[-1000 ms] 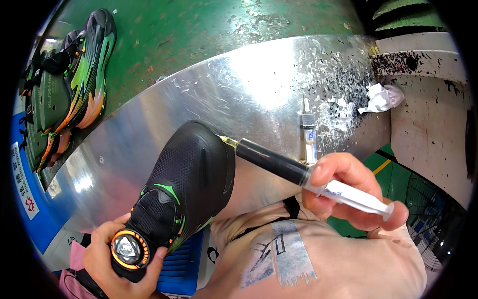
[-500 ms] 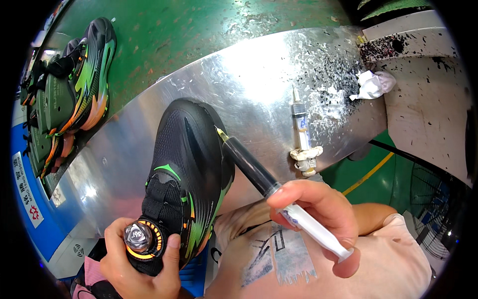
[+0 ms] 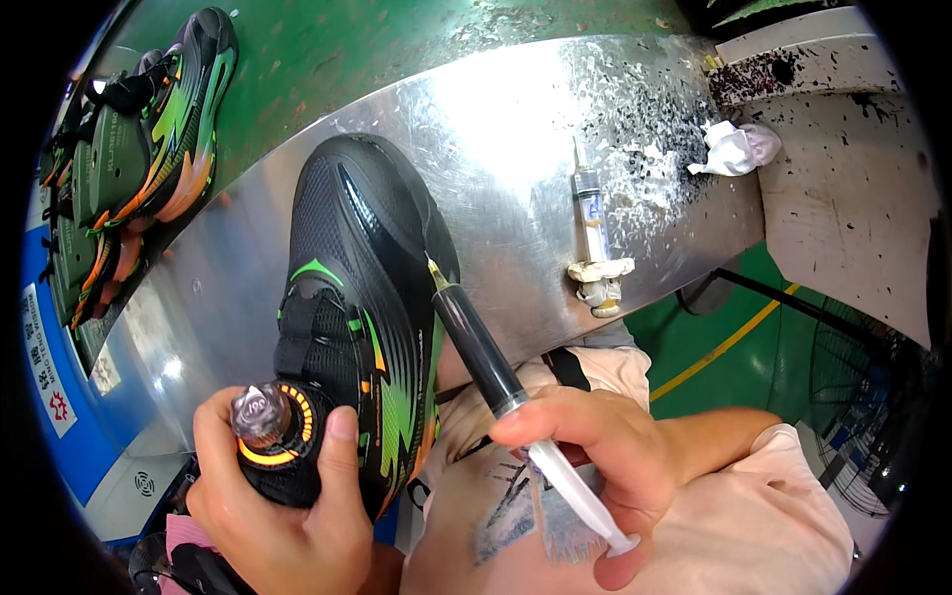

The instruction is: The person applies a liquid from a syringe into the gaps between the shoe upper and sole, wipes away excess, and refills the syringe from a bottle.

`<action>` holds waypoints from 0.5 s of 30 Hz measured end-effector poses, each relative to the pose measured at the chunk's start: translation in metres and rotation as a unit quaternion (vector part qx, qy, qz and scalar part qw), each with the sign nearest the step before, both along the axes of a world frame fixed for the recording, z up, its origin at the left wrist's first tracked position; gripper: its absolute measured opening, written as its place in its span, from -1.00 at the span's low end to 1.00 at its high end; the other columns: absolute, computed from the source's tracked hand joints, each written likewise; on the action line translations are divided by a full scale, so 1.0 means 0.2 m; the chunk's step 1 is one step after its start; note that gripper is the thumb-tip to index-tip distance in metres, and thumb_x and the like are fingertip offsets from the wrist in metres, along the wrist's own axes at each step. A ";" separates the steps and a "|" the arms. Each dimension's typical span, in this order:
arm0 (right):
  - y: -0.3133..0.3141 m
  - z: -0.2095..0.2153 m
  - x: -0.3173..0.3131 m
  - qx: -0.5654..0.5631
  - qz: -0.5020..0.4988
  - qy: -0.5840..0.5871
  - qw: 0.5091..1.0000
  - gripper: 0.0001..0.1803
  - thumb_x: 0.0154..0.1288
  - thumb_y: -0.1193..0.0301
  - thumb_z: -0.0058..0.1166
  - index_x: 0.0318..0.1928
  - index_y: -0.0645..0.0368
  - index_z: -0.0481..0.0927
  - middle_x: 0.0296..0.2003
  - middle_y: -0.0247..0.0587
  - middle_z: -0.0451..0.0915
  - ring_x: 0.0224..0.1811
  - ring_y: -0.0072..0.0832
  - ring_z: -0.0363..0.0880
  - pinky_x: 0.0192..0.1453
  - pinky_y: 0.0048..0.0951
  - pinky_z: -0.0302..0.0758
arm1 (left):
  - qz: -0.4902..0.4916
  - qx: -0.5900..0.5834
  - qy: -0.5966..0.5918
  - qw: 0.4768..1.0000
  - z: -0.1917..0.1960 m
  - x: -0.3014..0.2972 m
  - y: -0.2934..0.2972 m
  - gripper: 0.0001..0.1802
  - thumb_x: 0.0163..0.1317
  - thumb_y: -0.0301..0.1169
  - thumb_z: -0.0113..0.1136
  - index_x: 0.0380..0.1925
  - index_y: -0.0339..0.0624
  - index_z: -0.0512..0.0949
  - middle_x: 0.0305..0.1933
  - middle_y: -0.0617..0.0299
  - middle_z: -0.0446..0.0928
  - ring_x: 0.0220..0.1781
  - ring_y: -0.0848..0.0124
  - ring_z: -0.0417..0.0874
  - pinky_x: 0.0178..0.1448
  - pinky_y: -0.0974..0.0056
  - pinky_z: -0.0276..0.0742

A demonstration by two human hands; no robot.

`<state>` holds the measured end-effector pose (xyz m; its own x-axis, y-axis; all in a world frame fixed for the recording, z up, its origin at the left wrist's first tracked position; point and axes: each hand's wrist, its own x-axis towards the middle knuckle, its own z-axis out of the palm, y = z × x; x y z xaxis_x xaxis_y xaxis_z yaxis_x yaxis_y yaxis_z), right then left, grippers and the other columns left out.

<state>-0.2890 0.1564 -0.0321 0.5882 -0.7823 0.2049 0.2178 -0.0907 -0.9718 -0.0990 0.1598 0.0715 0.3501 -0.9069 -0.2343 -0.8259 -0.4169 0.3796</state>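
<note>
My left hand (image 3: 283, 506) grips the heel end of a black shoe (image 3: 362, 288) with green and orange trim, thumb beside its round orange-ringed dial (image 3: 268, 421). The shoe lies toe-away on a shiny metal table (image 3: 516, 129). My right hand (image 3: 600, 446) holds a syringe (image 3: 476, 342) filled with black liquid. Its needle tip touches the right side of the shoe near the sole edge. The white plunger sticks out toward my lap.
A second syringe (image 3: 592, 213) with clear liquid lies on the table near its front edge, beside black speckles and a crumpled white tissue (image 3: 734, 149). Several matching shoes (image 3: 139, 149) stand in a row at the far left. A fan (image 3: 863, 416) sits on the green floor at right.
The shoe has been drawn closer and turned more upright in my left hand. My right hand swung the black syringe steeper, and its needle now meets the shoe's right side.
</note>
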 end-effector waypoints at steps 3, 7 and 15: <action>0.10 0.00 0.01 -0.043 -0.007 0.009 0.999 0.09 -0.09 -0.36 0.03 0.13 0.43 0.23 -0.12 0.04 0.42 -0.25 -0.25 0.49 -0.20 -0.40 0.44 | -0.022 -0.083 0.037 0.996 -0.14 0.09 0.00 -0.65 -0.09 -0.41 0.34 -0.37 -0.34 0.40 -0.58 0.12 0.47 -0.53 0.30 0.59 -0.36 0.33 0.44; 0.16 0.03 0.01 -0.042 0.011 0.036 0.998 0.06 -0.08 -0.34 0.04 0.13 0.40 0.25 -0.07 0.08 0.44 -0.19 -0.15 0.53 -0.14 -0.32 0.49 | -0.032 -0.069 0.011 0.997 -0.12 0.09 0.00 -0.76 0.09 -0.47 0.18 -0.32 -0.41 0.39 -0.52 0.23 0.48 -0.47 0.58 0.41 -0.35 0.44 0.35; 0.14 0.04 -0.04 -0.046 0.030 0.036 0.998 0.10 -0.19 -0.33 0.14 0.10 0.40 0.27 -0.20 -0.01 0.46 -0.31 -0.29 0.51 -0.30 -0.41 0.45 | 0.002 -0.071 0.057 0.996 -0.09 0.05 0.00 -0.72 0.06 -0.46 0.23 -0.30 -0.42 0.41 -0.45 0.21 0.50 -0.42 0.56 0.44 -0.30 0.45 0.36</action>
<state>-0.2969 0.1846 -0.0243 0.6491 -0.7250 0.2302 0.1563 -0.1690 -0.9731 -0.0892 0.1607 0.0542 0.3327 -0.9322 -0.1425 -0.7728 -0.3561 0.5253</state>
